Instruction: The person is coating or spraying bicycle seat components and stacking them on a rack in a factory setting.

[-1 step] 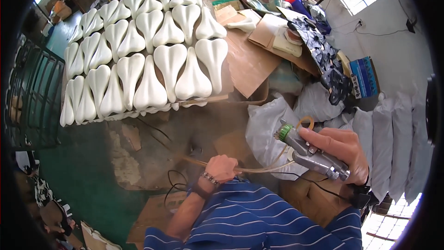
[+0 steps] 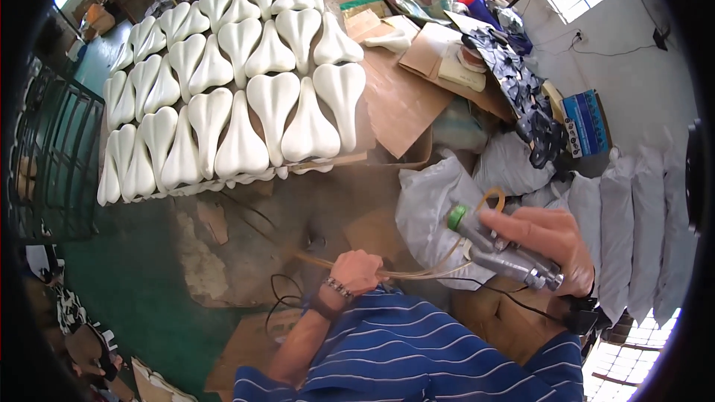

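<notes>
My right hand is closed around a metal spray gun with a green ring at its nozzle end, slightly blurred and pointing up and left. A yellowish hose runs from near the gun to my left hand, which is wrapped around it in front of my body. Beyond my hands, to the left, pale white saddle-shaped pieces lie in three rows, their wide and narrow ends alternating. They look like bicycle saddles.
Cardboard sheets lie right of the rows. A white plastic bag is behind the spray gun, with grey sacks standing along the right wall. A blue box rests above them. Dark metal racking stands at the left.
The spray gun's nozzle end has shifted slightly down and is more blurred, and the fingers of my right hand have moved a little. My left hand keeps its place on the hose.
</notes>
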The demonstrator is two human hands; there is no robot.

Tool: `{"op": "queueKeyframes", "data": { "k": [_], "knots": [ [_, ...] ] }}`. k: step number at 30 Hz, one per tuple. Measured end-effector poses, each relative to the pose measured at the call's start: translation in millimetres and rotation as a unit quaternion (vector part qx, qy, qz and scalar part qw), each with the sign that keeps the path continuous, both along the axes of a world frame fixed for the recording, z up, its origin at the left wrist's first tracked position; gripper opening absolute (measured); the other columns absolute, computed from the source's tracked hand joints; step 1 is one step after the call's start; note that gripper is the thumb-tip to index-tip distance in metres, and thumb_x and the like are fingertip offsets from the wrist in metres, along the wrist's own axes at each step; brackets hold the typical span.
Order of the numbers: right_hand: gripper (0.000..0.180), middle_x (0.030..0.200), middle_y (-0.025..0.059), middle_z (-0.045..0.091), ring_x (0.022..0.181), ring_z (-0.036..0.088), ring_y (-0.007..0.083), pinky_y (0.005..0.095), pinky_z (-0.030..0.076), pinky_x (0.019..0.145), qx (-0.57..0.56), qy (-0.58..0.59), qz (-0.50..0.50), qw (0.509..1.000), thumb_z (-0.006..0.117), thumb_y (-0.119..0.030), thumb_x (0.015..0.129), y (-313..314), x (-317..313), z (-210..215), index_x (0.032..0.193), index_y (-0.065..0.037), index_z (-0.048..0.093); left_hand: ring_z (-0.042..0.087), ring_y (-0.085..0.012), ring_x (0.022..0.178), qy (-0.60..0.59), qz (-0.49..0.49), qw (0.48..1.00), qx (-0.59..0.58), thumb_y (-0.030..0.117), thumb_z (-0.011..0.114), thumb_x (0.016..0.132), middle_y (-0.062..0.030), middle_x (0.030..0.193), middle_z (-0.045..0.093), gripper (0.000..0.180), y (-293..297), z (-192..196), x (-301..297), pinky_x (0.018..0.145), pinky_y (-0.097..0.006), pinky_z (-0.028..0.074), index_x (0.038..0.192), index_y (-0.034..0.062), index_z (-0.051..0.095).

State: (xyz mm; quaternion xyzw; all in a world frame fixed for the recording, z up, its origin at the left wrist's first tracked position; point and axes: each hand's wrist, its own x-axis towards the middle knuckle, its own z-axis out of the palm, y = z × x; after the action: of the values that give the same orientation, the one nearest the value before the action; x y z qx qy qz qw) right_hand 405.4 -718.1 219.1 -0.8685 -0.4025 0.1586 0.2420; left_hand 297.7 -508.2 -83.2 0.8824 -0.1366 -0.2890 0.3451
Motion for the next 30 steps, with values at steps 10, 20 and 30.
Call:
{"op": "queueKeyframes", "data": {
  "k": [10, 20, 30],
  "knots": [
    [0.065, 0.089, 0.0138, 0.069, 0.076, 0.070, 0.0314, 0.0375, 0.053, 0.064, -0.012, 0.000, -0.005, 1.000, 0.079, -0.012, 0.073, -29.8, -5.7, 10.2, 0.135, -0.002, 0.061, 0.069, -0.0398, 0.082, -0.020, -0.014, 0.999, -0.025, 0.043, 0.074, 0.083, -0.0197, 0.081, 0.071, 0.038, -10.9, 9.7, 8.0, 0.073, -0.048, 0.054, 0.102, 0.0103, 0.076],
    [0.070, 0.095, 0.0154, 0.070, 0.078, 0.069, 0.0340, 0.0389, 0.054, 0.068, -0.039, -0.024, -0.012, 0.999, 0.075, -0.005, 0.068, -20.2, 5.0, 0.8, 0.137, -0.002, 0.060, 0.069, -0.0381, 0.082, -0.035, -0.022, 0.998, -0.047, 0.042, 0.075, 0.084, -0.0177, 0.080, 0.071, 0.036, -10.1, 3.5, 14.6, 0.073, -0.047, 0.054, 0.100, 0.0096, 0.076],
    [0.064, 0.088, 0.0146, 0.068, 0.075, 0.068, 0.0321, 0.0373, 0.052, 0.066, -0.010, -0.034, -0.117, 0.992, 0.081, -0.015, 0.074, 9.7, 5.5, 12.0, 0.134, -0.001, 0.062, 0.069, -0.0379, 0.083, 0.001, -0.064, 0.997, -0.050, 0.043, 0.074, 0.084, -0.0185, 0.082, 0.072, 0.037, 17.5, -3.9, 31.4, 0.074, -0.047, 0.054, 0.100, 0.0101, 0.076]
  ]
}}
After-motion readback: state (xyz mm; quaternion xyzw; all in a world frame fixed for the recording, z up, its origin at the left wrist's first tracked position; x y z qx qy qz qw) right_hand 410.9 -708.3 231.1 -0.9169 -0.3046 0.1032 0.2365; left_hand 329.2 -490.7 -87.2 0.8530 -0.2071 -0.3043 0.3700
